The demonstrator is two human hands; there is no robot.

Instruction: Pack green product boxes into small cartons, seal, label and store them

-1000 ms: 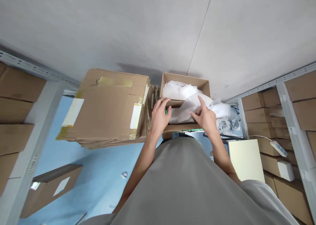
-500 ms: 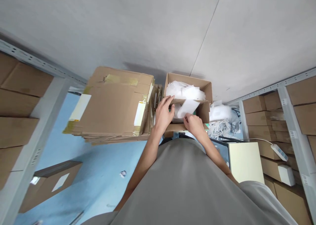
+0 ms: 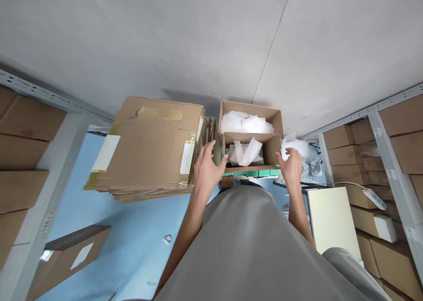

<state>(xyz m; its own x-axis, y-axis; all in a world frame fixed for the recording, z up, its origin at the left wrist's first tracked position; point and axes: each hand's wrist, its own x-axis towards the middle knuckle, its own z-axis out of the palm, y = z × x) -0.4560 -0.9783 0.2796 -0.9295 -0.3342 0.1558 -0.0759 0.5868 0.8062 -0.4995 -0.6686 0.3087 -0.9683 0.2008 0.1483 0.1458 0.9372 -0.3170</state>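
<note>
Basically, open front ctn (image 3: 272,148) sits btwn the hands, w/ a loose white sheet (image 3: 247,154) bent & folded up inside. Directly behind it: rear ctn (image 3: 253,109), also open, w/ white sheets (image 3: 246,123) heaped in. Green pcs (image 3: 257,173) show along the front ctn's near edge. Big pile of flattened cardboard (image 3: 150,146) crowds the L side, just beside the L hand (image 3: 209,166); white wrap bundle (image 3: 297,146) sits past the R hand (image 3: 291,165). Grey wall (image 3: 198,41) behind. Racks w/ brown boxes (image 3: 346,152) far R, more at far L; power strip (image 3: 375,198) hangs by the R rack, near a cream panel (image 3: 333,219). Closed box (image 3: 71,257) lower L, over blue floor (image 3: 142,235).

L hand: fingers spread wide, thumb twd the front ctn's L side, nothing held. R hand: fingers loosely curved, thumb apart, by the ctn's R side, nothing gripped. Can't tell if either thumb actually touches cardboard.

Labels: two white ones on the pile's top sheet (L label (image 3: 105,153), R label (image 3: 187,157)), each w/ a yellowish end; text n/a, too small. Rack tags (image 3: 391,174) on R upright also illegible. White label (image 3: 82,255) on the closed box, unreadable.
</note>
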